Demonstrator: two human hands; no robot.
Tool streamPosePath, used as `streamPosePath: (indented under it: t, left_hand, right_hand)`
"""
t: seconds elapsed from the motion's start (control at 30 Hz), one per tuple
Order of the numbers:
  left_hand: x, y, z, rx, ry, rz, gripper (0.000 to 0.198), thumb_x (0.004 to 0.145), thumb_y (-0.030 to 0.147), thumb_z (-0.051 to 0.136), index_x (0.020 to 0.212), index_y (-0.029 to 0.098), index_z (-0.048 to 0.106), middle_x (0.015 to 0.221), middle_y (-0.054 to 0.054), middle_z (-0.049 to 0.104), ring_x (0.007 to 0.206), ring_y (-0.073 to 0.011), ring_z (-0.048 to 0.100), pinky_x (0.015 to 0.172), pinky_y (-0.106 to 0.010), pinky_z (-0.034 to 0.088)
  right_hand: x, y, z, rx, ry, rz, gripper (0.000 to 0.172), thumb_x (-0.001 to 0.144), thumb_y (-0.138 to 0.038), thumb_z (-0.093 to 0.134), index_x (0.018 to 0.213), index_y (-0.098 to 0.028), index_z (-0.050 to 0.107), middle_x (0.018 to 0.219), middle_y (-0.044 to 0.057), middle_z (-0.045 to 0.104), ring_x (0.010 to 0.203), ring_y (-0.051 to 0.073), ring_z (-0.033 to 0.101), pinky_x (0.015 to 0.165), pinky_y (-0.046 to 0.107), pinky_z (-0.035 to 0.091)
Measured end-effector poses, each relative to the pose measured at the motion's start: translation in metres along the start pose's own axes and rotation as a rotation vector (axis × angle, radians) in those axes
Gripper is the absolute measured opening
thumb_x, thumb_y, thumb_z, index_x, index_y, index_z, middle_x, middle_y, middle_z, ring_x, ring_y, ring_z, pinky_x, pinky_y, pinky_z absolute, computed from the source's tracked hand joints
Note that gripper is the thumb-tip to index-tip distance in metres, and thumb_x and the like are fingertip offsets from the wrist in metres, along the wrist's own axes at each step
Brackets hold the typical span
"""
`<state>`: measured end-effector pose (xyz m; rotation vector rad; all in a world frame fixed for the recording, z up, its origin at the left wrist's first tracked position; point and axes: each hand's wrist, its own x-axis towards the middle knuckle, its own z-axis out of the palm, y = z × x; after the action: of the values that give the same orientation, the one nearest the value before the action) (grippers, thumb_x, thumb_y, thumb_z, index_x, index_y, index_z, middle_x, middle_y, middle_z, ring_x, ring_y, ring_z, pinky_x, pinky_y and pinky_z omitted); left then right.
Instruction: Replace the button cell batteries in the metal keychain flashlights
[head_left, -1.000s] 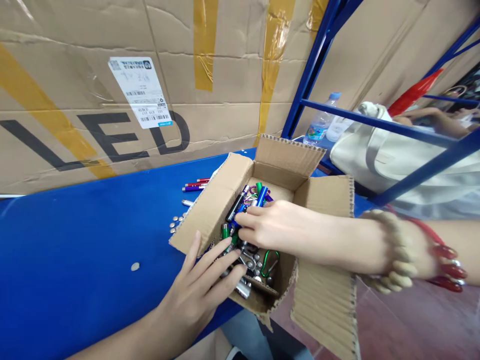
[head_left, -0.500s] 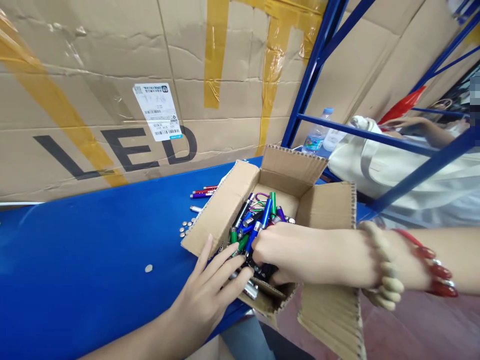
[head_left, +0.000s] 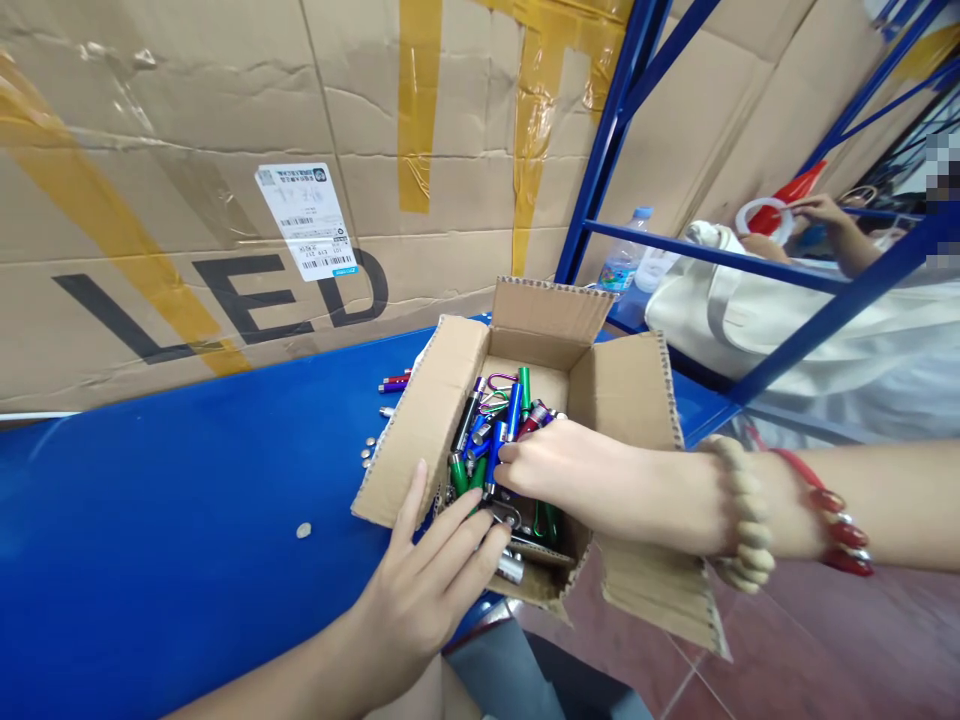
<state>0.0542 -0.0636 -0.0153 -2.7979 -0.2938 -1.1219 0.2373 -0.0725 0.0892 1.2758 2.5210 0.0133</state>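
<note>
An open cardboard box (head_left: 466, 350) holds a jumble of slim metal tubes (head_left: 514, 410) in blue, green, black and red, which look like keychain flashlights, with small carabiner clips (head_left: 501, 382) among them. My right hand (head_left: 551, 465) reaches into the box from the right. It is closed over the pile, its fingertips hidden, so I cannot make out what it holds. My left hand (head_left: 431, 565) spreads its fingers over the box's near left corner, the index finger against the flap. A silver tube (head_left: 511, 568) lies close to its fingertips.
On the blue table (head_left: 172, 530) lie several button cells (head_left: 367, 452), a single round disc (head_left: 303, 530) and some red and purple tubes (head_left: 394, 383). A large LED carton (head_left: 187, 180) stands behind. Blue rack bars (head_left: 720, 262), a bottle (head_left: 621, 265), a white bag (head_left: 757, 290) and another person's hand (head_left: 821, 212) are rightward.
My right hand has risen slightly and shifted left, uncovering more clips in the near part of the box. My left hand stays at the corner. The other person's hand now shows a white ring.
</note>
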Motion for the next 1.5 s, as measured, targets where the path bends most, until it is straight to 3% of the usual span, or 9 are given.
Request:
streamPosePath:
  t: [0.13,0.23,0.33,0.47,0.83,1.0,1.23,1.5]
  left_hand:
    - [0.000,0.001,0.001,0.015,0.016,0.000,0.032,0.091,0.005,0.033,0.109,0.008,0.060,0.101,-0.009,0.068,0.115,-0.0237,0.054,0.111,-0.061,0.014]
    - [0.000,0.001,0.000,0.001,0.025,0.001,0.031,0.091,0.006,0.034,0.108,0.007,0.060,0.102,-0.010,0.068,0.116,-0.0242,0.053,0.110,-0.061,0.017]
    - [-0.001,0.002,-0.001,-0.019,0.013,0.002,0.031,0.091,0.006,0.034,0.108,0.007,0.060,0.102,-0.010,0.068,0.116,-0.0239,0.053,0.111,-0.062,0.011]
    - [-0.002,0.001,-0.001,-0.042,0.013,0.003,0.031,0.091,0.005,0.033,0.108,0.006,0.060,0.103,-0.010,0.068,0.117,-0.0246,0.052,0.110,-0.063,0.006]
    - [0.000,-0.001,-0.001,-0.053,-0.015,-0.023,0.030,0.090,0.007,0.036,0.110,0.009,0.059,0.104,-0.010,0.068,0.120,-0.0255,0.050,0.110,-0.064,0.011]
    - [0.000,0.000,0.000,-0.054,0.003,-0.029,0.031,0.089,0.005,0.036,0.109,0.009,0.059,0.104,-0.009,0.068,0.121,-0.0257,0.049,0.110,-0.064,0.006]
    - [-0.002,0.000,0.001,-0.056,0.011,-0.032,0.031,0.090,0.006,0.036,0.112,0.011,0.058,0.104,-0.010,0.068,0.119,-0.0257,0.051,0.109,-0.065,0.007]
    - [0.001,-0.002,0.000,-0.038,-0.005,-0.023,0.030,0.089,0.005,0.037,0.109,0.010,0.059,0.104,-0.010,0.068,0.119,-0.0243,0.051,0.111,-0.062,0.010]
  right_hand:
    - [-0.003,-0.001,0.000,-0.100,0.018,-0.037,0.018,0.077,0.001,0.052,0.076,-0.013,0.064,0.081,0.006,0.064,0.062,0.015,0.063,0.043,0.026,0.029]
    - [-0.005,-0.003,0.009,-0.144,0.051,0.038,0.019,0.077,0.001,0.053,0.069,-0.012,0.064,0.080,0.007,0.063,0.055,0.013,0.059,0.040,0.026,0.026]
    - [-0.006,-0.002,0.016,-0.100,0.098,0.079,0.020,0.075,0.003,0.053,0.068,-0.012,0.063,0.074,0.005,0.063,0.051,0.011,0.056,0.040,0.024,0.026]
    - [-0.006,0.000,0.016,-0.024,0.102,-0.018,0.021,0.074,0.004,0.053,0.065,-0.012,0.063,0.067,0.003,0.064,0.053,0.012,0.058,0.042,0.024,0.026]
    - [-0.005,0.008,0.016,0.205,0.084,-0.078,0.019,0.081,-0.001,0.044,0.078,-0.010,0.061,0.074,0.007,0.064,0.063,0.012,0.057,0.051,0.024,0.031]
    - [-0.005,0.006,0.015,0.206,0.022,-0.029,0.015,0.076,-0.002,0.050,0.077,-0.010,0.063,0.070,0.007,0.065,0.060,0.013,0.056,0.050,0.024,0.031]
    - [-0.002,-0.004,0.011,0.180,-0.002,0.105,0.013,0.071,-0.005,0.055,0.075,-0.009,0.067,0.066,0.008,0.064,0.059,0.014,0.057,0.048,0.025,0.029]
    - [0.000,-0.006,0.015,0.209,-0.041,0.117,0.012,0.074,-0.003,0.056,0.077,-0.008,0.066,0.070,0.007,0.064,0.059,0.013,0.054,0.050,0.023,0.032]
